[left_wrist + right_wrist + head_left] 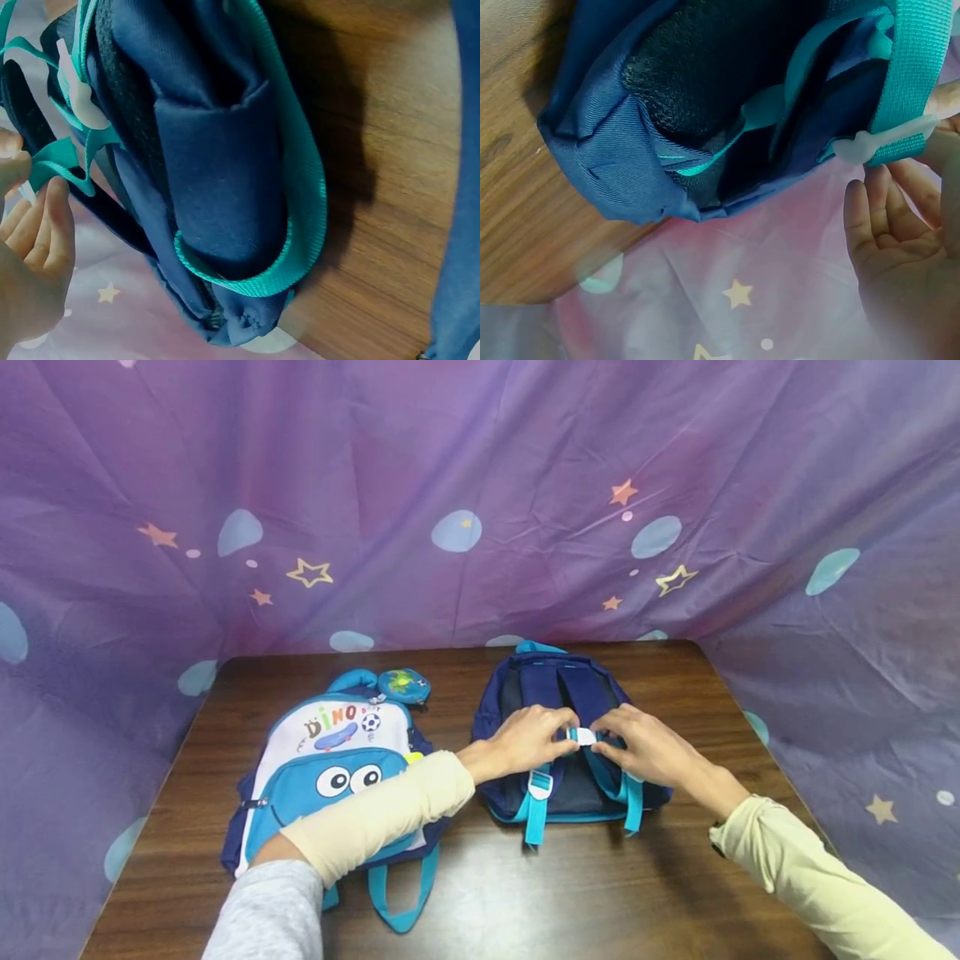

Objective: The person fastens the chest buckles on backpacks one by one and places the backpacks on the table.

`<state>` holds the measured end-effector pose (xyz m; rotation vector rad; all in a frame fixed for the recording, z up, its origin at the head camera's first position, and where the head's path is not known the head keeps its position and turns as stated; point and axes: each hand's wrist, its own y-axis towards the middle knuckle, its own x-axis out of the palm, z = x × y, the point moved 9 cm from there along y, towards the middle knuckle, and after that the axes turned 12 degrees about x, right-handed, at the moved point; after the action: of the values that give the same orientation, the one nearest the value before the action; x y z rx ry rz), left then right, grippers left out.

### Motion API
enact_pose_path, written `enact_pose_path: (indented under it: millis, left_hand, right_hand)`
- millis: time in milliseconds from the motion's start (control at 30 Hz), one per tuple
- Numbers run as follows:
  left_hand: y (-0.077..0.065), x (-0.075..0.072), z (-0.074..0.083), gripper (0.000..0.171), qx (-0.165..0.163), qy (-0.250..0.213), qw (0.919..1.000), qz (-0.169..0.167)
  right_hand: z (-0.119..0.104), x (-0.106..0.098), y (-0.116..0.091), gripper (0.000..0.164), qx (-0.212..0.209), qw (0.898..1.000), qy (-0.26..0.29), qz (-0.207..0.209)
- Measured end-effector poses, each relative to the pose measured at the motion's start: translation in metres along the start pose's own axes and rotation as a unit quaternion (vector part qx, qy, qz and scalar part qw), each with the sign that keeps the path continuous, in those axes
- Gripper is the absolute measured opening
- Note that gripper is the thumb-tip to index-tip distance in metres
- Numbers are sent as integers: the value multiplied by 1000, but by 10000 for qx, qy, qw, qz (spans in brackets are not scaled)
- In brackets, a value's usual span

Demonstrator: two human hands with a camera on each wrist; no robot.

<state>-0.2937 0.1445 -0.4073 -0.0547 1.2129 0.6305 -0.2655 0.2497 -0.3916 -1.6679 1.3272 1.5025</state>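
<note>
A navy backpack (609,675) lies with its shoulder straps facing up. Above its back panel, my left hand (528,742) pinches a teal strap (56,159) between thumb and fingers. Opposite it, my right hand (651,750) grips a white plastic buckle (585,737) at its edge, thumb and fingertips close together. Teal webbing runs through this buckle (885,139) in the right wrist view. A second white buckle (540,784) sits on the left shoulder strap, its loose teal end hanging toward the table's front.
To the left lies another backpack (330,806), white and blue with cartoon eyes, partly beneath my left forearm. A small round blue pouch (405,686) is at its top. The brown wooden table (510,902) meets a purple patterned cloth (480,460) behind and at the sides.
</note>
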Motion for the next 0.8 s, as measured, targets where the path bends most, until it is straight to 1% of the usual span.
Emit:
enact_pose_path:
  millis: [200,300,367,467,533,600,700,800]
  left_hand:
    - [-6,9,-3,25,-79,225,9995,-210]
    - [-10,18,-4,25,-9,439,9981,-439]
    - [-17,23,-8,26,-33,580,9965,-600]
    - [-27,27,-14,32,-151,684,9945,-779]
    - [-35,24,-18,38,-251,616,9949,-758]
    - [-43,17,-23,44,-357,516,9957,-685]
    - [-58,-1,-35,46,-604,345,9965,-468]
    - [-76,-21,-53,43,-1037,145,9943,-202]
  right_hand:
    - [-3,12,0,19,5,9995,-127,-289]
    - [-5,21,-1,21,-33,9982,-344,-485]
    - [-10,30,0,23,-121,9969,-506,-591]
    - [-15,36,1,29,-188,9957,-698,-582]
    - [-18,37,3,35,-162,9954,-772,-535]
    - [-22,36,6,44,-133,9959,-793,-423]
    - [-32,35,12,57,-104,9968,-762,-221]
    - [-48,34,16,67,-117,9978,-650,77]
